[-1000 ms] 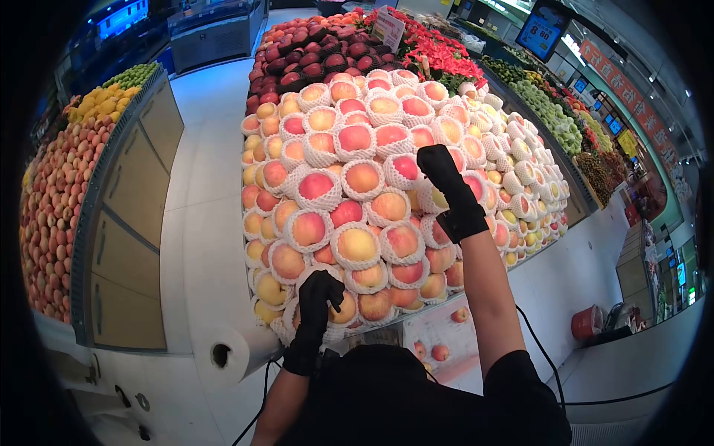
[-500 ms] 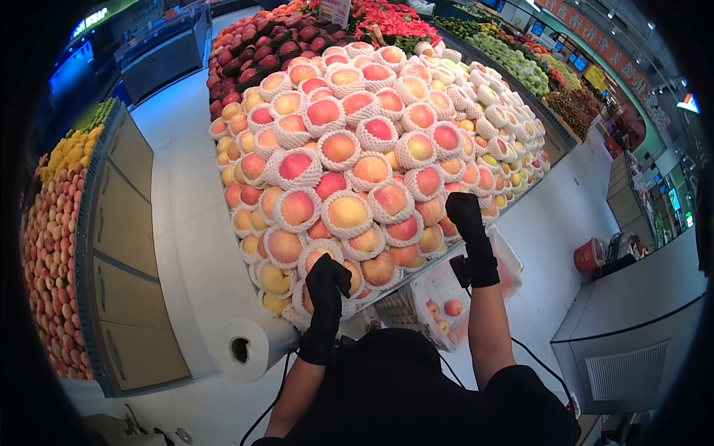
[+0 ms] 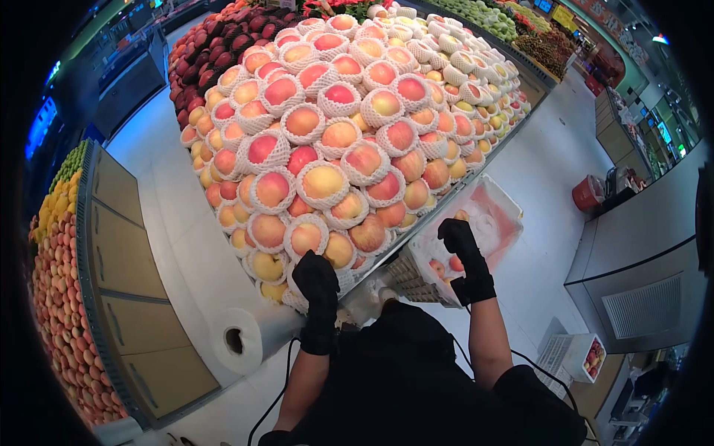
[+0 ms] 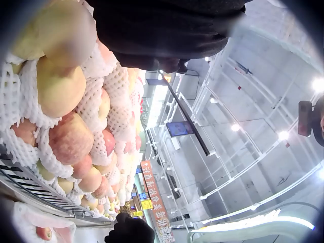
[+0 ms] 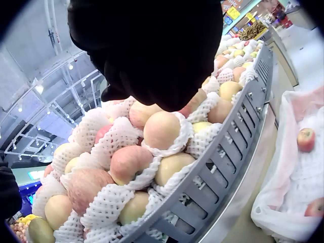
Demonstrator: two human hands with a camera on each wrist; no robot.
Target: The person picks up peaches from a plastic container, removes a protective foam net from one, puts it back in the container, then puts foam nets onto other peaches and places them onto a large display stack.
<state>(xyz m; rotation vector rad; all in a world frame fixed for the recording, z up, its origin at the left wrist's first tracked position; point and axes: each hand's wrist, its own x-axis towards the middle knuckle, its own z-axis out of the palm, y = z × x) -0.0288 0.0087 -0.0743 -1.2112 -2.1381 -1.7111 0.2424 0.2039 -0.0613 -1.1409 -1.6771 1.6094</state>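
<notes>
My left hand [image 3: 316, 279], in a black glove, is held at the front corner of a big heap of apples [image 3: 323, 181], many in white foam nets. Its fingers are curled with nothing visible in them. In the left wrist view, the dark glove [image 4: 167, 30] hangs over netted apples. My right hand [image 3: 460, 239], gloved alike, is curled above a lined crate [image 3: 509, 204] beside the stand. A few loose apples [image 3: 437, 267] lie in that crate. The right wrist view shows the curled glove [image 5: 147, 50] in front of the heap, no fruit visible in it.
A grey slatted rail [image 5: 202, 177] borders the heap. At the left front stands a roll of clear bags [image 3: 245, 338]. Another fruit stand [image 3: 74, 320] is at left. A white basket of fruit [image 3: 584, 357] and a red bucket [image 3: 589, 193] are on the right.
My right hand has come down from over the apples, toward me, to above the crate. The left hand stays by the heap's front corner. The head view has turned right and downward.
</notes>
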